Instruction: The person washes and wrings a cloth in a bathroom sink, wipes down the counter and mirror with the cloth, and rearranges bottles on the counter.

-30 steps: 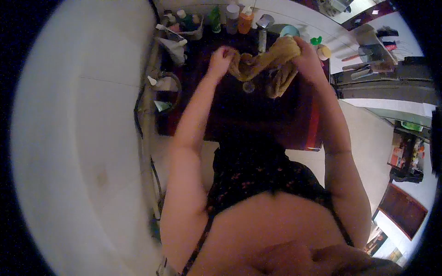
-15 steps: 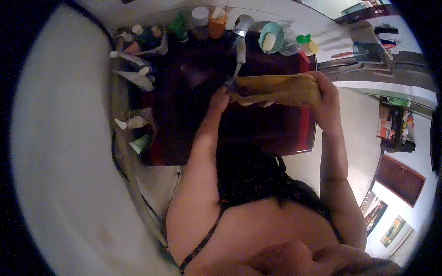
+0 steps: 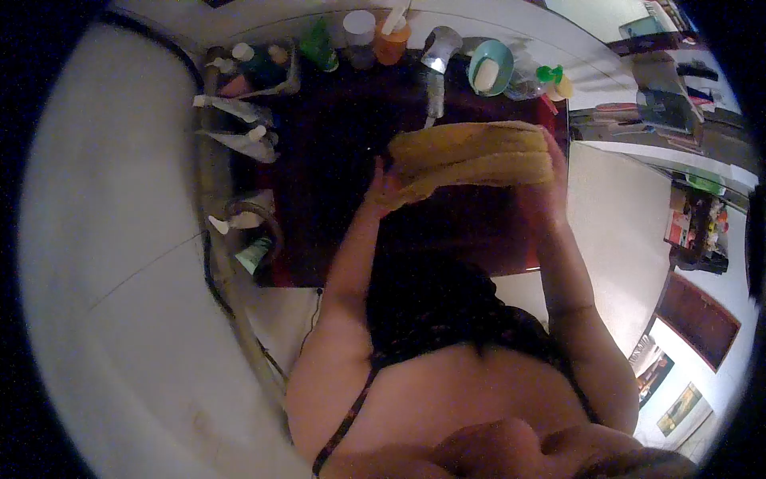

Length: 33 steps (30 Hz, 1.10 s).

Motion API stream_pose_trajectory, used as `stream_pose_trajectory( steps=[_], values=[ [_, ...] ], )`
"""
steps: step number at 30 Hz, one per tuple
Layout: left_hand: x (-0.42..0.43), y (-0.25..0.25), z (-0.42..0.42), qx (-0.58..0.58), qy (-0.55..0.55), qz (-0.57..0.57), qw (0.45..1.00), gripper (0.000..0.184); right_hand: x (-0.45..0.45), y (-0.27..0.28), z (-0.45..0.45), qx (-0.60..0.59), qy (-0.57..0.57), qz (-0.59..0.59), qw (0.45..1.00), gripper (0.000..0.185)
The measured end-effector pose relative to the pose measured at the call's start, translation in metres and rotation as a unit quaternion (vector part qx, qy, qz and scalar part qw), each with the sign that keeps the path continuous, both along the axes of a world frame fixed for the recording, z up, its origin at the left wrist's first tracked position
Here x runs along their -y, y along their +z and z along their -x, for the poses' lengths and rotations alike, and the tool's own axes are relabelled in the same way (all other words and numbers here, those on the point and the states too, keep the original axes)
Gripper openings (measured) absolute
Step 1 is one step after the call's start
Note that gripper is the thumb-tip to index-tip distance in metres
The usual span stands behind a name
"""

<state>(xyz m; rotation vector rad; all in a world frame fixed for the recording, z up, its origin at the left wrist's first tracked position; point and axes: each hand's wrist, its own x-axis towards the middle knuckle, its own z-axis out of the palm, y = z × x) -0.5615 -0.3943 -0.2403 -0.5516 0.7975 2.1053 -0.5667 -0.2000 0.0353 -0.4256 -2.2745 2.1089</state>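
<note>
A yellow-brown cloth point(image 3: 475, 156) is stretched between my two hands over a dark red sink counter point(image 3: 479, 231). My left hand point(image 3: 383, 188) grips the cloth's left end, its fingers partly behind the fabric. At the right end my right hand point(image 3: 546, 191) holds the cloth, with most of its fingers hidden. The cloth hangs in wide folds just in front of the metal faucet point(image 3: 435, 76), where a stream of water shows below the spout.
Along the back wall stand a green bottle point(image 3: 320, 48), an orange pump bottle point(image 3: 392, 40) and a teal dish with soap point(image 3: 489, 70). White tubes point(image 3: 239, 144) lie at the left edge. A shelf with tools point(image 3: 646, 120) is at the right.
The bunched, drooping cloth has been drawn out flat between both hands and lowered toward me. Since half a second ago, it shows broader, and the view has shifted slightly.
</note>
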Motion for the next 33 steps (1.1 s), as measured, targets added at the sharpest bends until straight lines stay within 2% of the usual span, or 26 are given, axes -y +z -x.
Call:
stream_pose_trajectory(
  steps=[1,2,4,5,7,8,9,10,11,12,13,14,15,16,17,19,21,24,25,26,27,29,30,31,32,33],
  values=[
    [0.006,0.039,-0.003,0.098,0.044,-0.179,0.978,0.041,-0.008,-0.023,0.0,0.018,-0.001,-0.013,1.0,0.026],
    [0.011,0.02,-0.004,0.099,0.045,-0.178,0.978,0.041,-0.018,-0.05,0.001,0.019,0.0,-0.011,1.0,0.026],
    [0.025,-0.035,-0.004,0.079,0.159,0.043,0.983,0.042,-0.043,-0.114,0.001,0.063,0.162,-0.243,0.954,0.028],
    [0.035,-0.046,0.002,0.081,0.16,0.045,0.983,0.042,-0.052,-0.154,-0.001,0.065,0.164,-0.241,0.954,0.028],
    [0.053,-0.057,0.013,-0.141,-0.029,0.243,0.959,0.041,-0.066,-0.227,-0.009,0.044,0.147,-0.238,0.959,0.027],
    [0.05,-0.029,0.019,-0.195,-0.007,0.316,0.928,0.04,-0.069,-0.246,-0.014,0.043,0.151,-0.236,0.959,0.027],
    [0.048,-0.008,0.023,-0.195,-0.004,0.319,0.927,0.04,-0.072,-0.262,-0.017,0.07,0.166,-0.221,0.959,0.032],
    [0.047,0.01,0.028,-0.251,-0.072,0.561,0.786,0.039,-0.069,-0.268,-0.018,0.084,0.174,-0.21,0.958,0.034],
    [0.044,0.025,0.031,-0.285,-0.137,0.754,0.577,0.038,-0.067,-0.273,-0.017,0.098,0.181,-0.201,0.958,0.037],
    [0.036,0.042,0.034,-0.283,-0.14,0.754,0.576,0.038,-0.06,-0.272,-0.018,0.049,0.222,-0.348,0.91,0.038],
    [0.025,0.056,0.036,-0.418,-0.221,0.703,0.532,0.044,-0.052,-0.269,-0.017,-0.003,0.259,-0.485,0.835,0.041],
    [0.015,0.061,0.036,-0.542,-0.295,0.629,0.473,0.049,-0.037,-0.266,-0.014,0.0,0.262,-0.484,0.835,0.041],
    [0.01,0.042,0.027,-0.541,-0.297,0.628,0.474,0.049,-0.019,-0.262,-0.013,0.076,0.322,-0.474,0.816,0.04],
    [0.005,0.007,0.015,-0.614,-0.307,0.6,0.411,0.052,-0.01,-0.262,-0.009,0.149,0.378,-0.461,0.789,0.04],
    [0.0,-0.014,0.013,-0.682,-0.313,0.566,0.342,0.056,-0.012,-0.271,-0.009,0.147,0.377,-0.461,0.79,0.04],
    [-0.011,-0.02,0.019,-0.647,-0.312,0.599,0.353,0.057,-0.017,-0.29,-0.012,-0.029,0.28,-0.657,0.699,0.032],
    [-0.015,-0.031,0.018,-0.612,-0.314,0.628,0.365,0.058,-0.014,-0.295,-0.016,-0.016,0.328,-0.635,0.699,0.028],
    [-0.013,-0.046,0.022,-0.646,-0.378,0.582,0.318,0.055,-0.026,-0.265,0.0,-0.009,0.404,-0.577,0.709,0.023],
    [-0.009,-0.027,0.029,-0.645,-0.384,0.564,0.344,0.052,-0.033,-0.256,0.001,-0.008,0.435,-0.538,0.722,0.023],
    [-0.006,-0.013,0.031,-0.642,-0.39,0.548,0.369,0.05,-0.037,-0.267,-0.007,-0.009,0.43,-0.539,0.724,0.023],
    [-0.003,-0.023,0.021,-0.646,-0.389,0.548,0.361,0.05,-0.037,-0.286,-0.02,0.032,0.37,-0.543,0.753,0.024],
    [-0.007,-0.059,0.01,-0.692,-0.307,0.622,0.202,0.049,-0.043,-0.303,-0.028,0.061,0.298,-0.55,0.778,0.027],
    [-0.003,-0.054,0.024,-0.695,-0.3,0.624,0.195,0.049,-0.046,-0.3,-0.038,-0.004,0.342,-0.551,0.761,0.031],
    [0.009,-0.048,0.041,-0.668,-0.34,0.564,0.347,0.046,-0.05,-0.301,-0.047,-0.066,0.385,-0.548,0.739,0.035],
    [0.018,-0.037,0.05,-0.621,-0.372,0.488,0.488,0.042,-0.059,-0.316,-0.05,-0.047,0.35,-0.555,0.753,0.04],
    [0.022,-0.004,0.058,-0.624,-0.369,0.492,0.482,0.042,-0.054,-0.308,-0.045,-0.054,0.346,-0.556,0.754,0.04]
  ],
)
